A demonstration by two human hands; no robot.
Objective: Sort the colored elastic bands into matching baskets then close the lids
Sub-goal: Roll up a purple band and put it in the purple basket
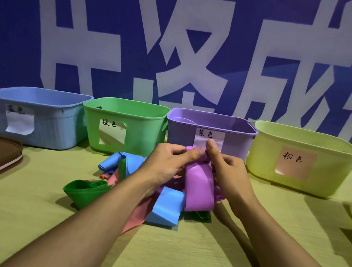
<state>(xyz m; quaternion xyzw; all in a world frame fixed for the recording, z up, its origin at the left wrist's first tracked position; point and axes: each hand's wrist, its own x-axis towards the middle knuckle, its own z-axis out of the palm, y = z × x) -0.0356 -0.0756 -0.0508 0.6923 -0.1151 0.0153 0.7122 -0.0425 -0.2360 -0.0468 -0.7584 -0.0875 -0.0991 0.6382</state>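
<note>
The left hand (167,161) and the right hand (224,168) both pinch the top of a purple band (199,188). It hangs down between them, above the pile of bands (160,207) on the surface (25,214), just before the purple basket (232,140).

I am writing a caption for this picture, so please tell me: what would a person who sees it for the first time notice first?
First the two hands at the centre, the left hand and right hand together gripping a purple band above a heap of blue, green and pink bands. Behind them stands a row of open baskets: blue basket, green basket, purple basket and yellow-green basket. Huge white characters fill the blue wall at the back.
</note>
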